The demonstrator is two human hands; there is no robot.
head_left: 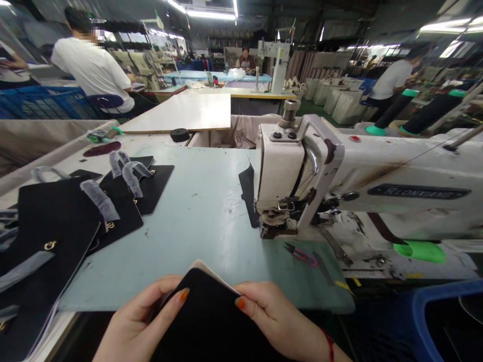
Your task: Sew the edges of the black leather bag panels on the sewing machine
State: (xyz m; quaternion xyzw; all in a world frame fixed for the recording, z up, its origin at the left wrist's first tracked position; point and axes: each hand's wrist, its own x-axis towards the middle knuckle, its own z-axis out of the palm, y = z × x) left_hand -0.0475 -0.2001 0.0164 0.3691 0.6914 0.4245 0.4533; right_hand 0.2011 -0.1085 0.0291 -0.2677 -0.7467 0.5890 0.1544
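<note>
Panel: black panel (211, 322), low ctr, btwn both hands at the near edge of the table (196, 211); rounded corner points fwd, pale layer showing along its top R edge. Can't tell if it touches the tabletop.
L hand: L hand (141, 314) grips panel's L edge, thumb on the black face, other fingers mostly hidden behind.
R hand: R hand (269, 309) pinches the R edge, thumb on top, index along the rim. Grip on both sides prob. steadies the corner & keeps the layers together.
Machine: sewing machine (302, 171) R of ctr, head over the table, well within reach of R hand; dark piece (248, 196) lies just L of the head.
Snips: pink snips (304, 255) flat on table, near R hand, prob. for quick thread cuts.
Pile: black bag pcs (53, 201) overlapping at L, handles (100, 198) in clear wrap, prob. vs scratches; set aside likely to leave mid-table free to work.
Bin: blue bin (418, 311), low R, dark pcs inside.
Cones: thread cones (394, 113) behind machine, likely feeding it.
</note>
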